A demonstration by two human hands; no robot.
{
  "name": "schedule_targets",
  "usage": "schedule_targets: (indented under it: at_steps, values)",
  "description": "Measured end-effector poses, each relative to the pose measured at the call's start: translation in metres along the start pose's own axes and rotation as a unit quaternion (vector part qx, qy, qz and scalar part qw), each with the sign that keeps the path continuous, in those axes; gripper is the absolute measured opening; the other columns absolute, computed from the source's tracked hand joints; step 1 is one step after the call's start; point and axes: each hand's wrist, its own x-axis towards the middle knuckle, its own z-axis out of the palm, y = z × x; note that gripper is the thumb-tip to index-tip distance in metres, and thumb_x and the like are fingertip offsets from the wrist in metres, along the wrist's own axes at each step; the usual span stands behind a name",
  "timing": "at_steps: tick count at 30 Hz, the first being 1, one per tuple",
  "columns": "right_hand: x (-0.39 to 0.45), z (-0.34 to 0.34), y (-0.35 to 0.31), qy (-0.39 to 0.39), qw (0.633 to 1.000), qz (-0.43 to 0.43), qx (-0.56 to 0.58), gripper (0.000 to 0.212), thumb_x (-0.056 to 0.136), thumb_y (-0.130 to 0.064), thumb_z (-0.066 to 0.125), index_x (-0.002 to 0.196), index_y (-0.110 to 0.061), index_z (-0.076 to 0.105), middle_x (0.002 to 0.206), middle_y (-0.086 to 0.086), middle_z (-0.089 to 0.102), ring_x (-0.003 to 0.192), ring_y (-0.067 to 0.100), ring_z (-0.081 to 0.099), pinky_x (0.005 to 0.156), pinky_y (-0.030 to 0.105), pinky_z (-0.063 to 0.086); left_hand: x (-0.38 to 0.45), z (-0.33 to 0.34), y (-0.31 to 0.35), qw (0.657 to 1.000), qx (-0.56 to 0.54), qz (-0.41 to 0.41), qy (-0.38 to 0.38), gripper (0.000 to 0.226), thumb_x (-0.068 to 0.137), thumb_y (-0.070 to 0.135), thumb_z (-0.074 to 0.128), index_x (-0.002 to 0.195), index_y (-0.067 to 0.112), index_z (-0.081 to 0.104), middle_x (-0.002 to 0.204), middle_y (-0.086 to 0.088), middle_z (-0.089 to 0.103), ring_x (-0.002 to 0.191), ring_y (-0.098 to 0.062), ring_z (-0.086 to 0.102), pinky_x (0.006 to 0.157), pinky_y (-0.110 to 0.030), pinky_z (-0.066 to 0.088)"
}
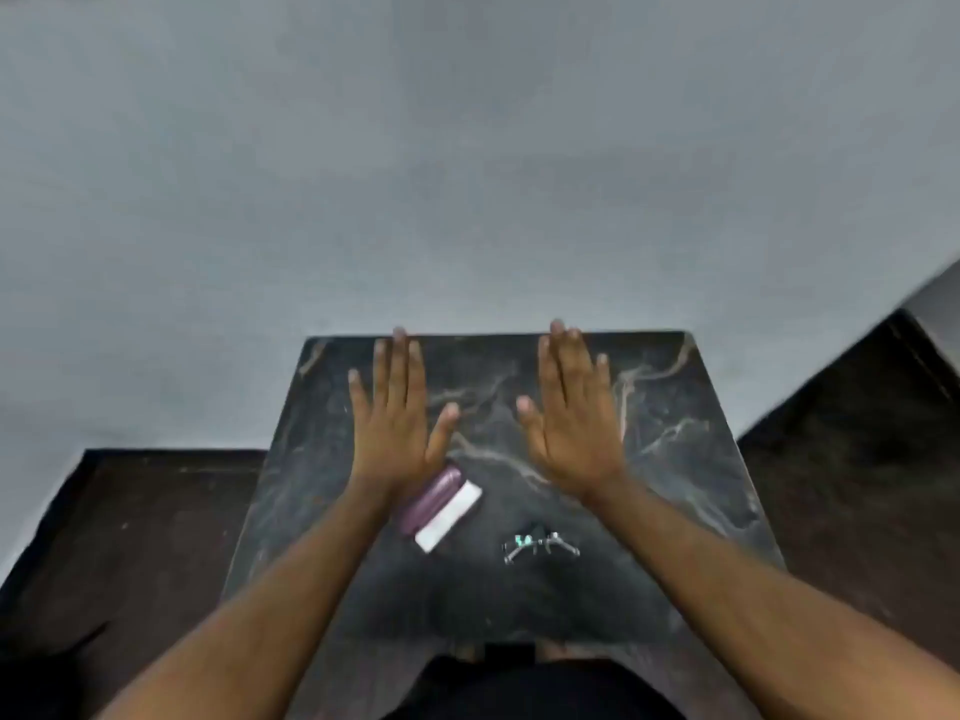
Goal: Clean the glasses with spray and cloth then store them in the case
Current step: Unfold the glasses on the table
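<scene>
Thin-framed glasses (540, 546) lie on the dark marble table (675, 459), near its front middle. A small dark item sits just behind them; I cannot tell what it is. Left of them lies a purple case (431, 504), with a white oblong object (449, 517) against its right side. My left hand (397, 415) is held flat above the table, fingers spread, just beyond the case and holding nothing. My right hand (569, 415) is held the same way, beyond and slightly right of the glasses. No spray bottle can be made out for certain.
The table stands against a plain grey wall (467, 174). Dark floor (130, 537) lies on both sides of it. Dark clothing (519, 688) shows at the bottom edge, close to the table's front.
</scene>
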Motion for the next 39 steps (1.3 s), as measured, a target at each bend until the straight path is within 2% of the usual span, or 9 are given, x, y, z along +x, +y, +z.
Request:
schedule_targets:
  at_steps: [3,6,9,12,16,24,30,34,39]
  values:
    - [-0.089,0.025,-0.004,-0.098,0.994,0.042,0.012,0.081,0.108,-0.039,0.05,0.172,-0.013,0.008,0.182,0.006,0.004,0.168,0.027,0.007,0.13,0.065,0.019,-0.104,0.04,0.001,0.994,0.004,-0.04,-0.097,0.092,0.109,0.066,0.029,0.177,0.013,-0.004,0.186,-0.011,-0.004,0.173,-0.033,-0.003,0.133,-0.069,0.004]
    - [-0.176,0.043,0.0,-0.168,0.983,0.078,0.021,0.079,0.106,-0.041,0.049,0.172,-0.011,0.017,0.182,0.004,0.006,0.168,0.026,0.01,0.128,0.063,0.024,-0.197,0.068,0.015,0.984,-0.027,-0.036,-0.17,0.092,0.11,0.07,0.026,0.178,0.014,-0.002,0.187,-0.007,-0.004,0.173,-0.032,-0.001,0.134,-0.062,-0.002]
    - [-0.222,0.054,0.008,-0.224,0.968,0.108,0.032,0.081,0.106,-0.045,0.05,0.172,-0.016,0.014,0.182,0.001,0.007,0.168,0.024,0.011,0.129,0.061,0.025,-0.226,0.087,0.031,0.973,-0.053,-0.004,-0.226,0.091,0.11,0.068,0.031,0.178,0.012,0.005,0.187,-0.005,0.003,0.173,-0.031,0.002,0.137,-0.055,-0.002]
    - [-0.245,0.075,0.022,-0.241,0.96,0.124,0.063,0.083,0.104,-0.046,0.058,0.171,-0.017,0.019,0.181,0.001,0.015,0.167,0.025,0.014,0.127,0.062,0.028,-0.229,0.113,0.041,0.957,-0.127,0.046,-0.256,0.085,0.111,0.057,0.043,0.177,0.013,0.014,0.186,0.0,0.013,0.172,-0.027,0.015,0.135,-0.059,0.014]
    - [-0.244,0.106,0.049,-0.222,0.961,0.125,0.108,0.089,0.099,-0.043,0.071,0.169,-0.014,0.024,0.177,0.005,0.027,0.164,0.026,0.024,0.126,0.057,0.034,-0.204,0.152,0.042,0.96,-0.17,0.041,-0.218,0.083,0.106,0.048,0.058,0.172,0.009,0.029,0.173,-0.009,0.041,0.157,-0.032,0.04,0.129,-0.051,0.032]
    - [-0.249,0.13,0.07,-0.17,0.96,0.163,0.151,0.091,0.089,-0.054,0.08,0.162,-0.017,0.04,0.164,-0.003,0.045,0.156,0.016,0.037,0.13,0.031,0.028,-0.21,0.183,0.037,0.954,-0.238,-0.048,-0.174,0.077,0.108,0.05,0.048,0.176,0.023,0.021,0.172,0.003,0.037,0.156,-0.026,0.038,0.13,-0.05,0.028]
    - [-0.259,0.137,0.075,-0.132,0.967,0.158,0.15,0.088,0.085,-0.05,0.086,0.156,-0.014,0.048,0.15,0.0,0.058,0.144,0.019,0.051,0.122,0.038,0.041,-0.217,0.194,0.034,0.959,-0.253,-0.068,-0.109,0.065,0.111,0.049,0.043,0.172,0.028,0.032,0.163,0.022,0.046,0.152,-0.005,0.038,0.127,-0.035,0.029]
    - [-0.259,0.139,0.077,-0.108,0.968,0.152,0.165,0.08,0.087,-0.048,0.085,0.154,-0.019,0.052,0.144,-0.003,0.061,0.138,0.016,0.055,0.117,0.038,0.045,-0.213,0.199,0.032,0.967,-0.229,-0.057,-0.098,0.063,0.109,0.046,0.043,0.168,0.023,0.043,0.156,0.015,0.055,0.146,-0.013,0.047,0.124,-0.037,0.033]
    - [-0.257,0.142,0.078,-0.1,0.969,0.143,0.175,0.074,0.086,-0.04,0.088,0.15,-0.017,0.059,0.131,-0.002,0.068,0.122,0.017,0.061,0.108,0.035,0.048,-0.212,0.2,0.036,0.975,-0.192,-0.048,-0.103,0.055,0.101,0.022,0.05,0.155,0.013,0.06,0.153,0.002,0.063,0.143,-0.024,0.054,0.125,-0.038,0.033]
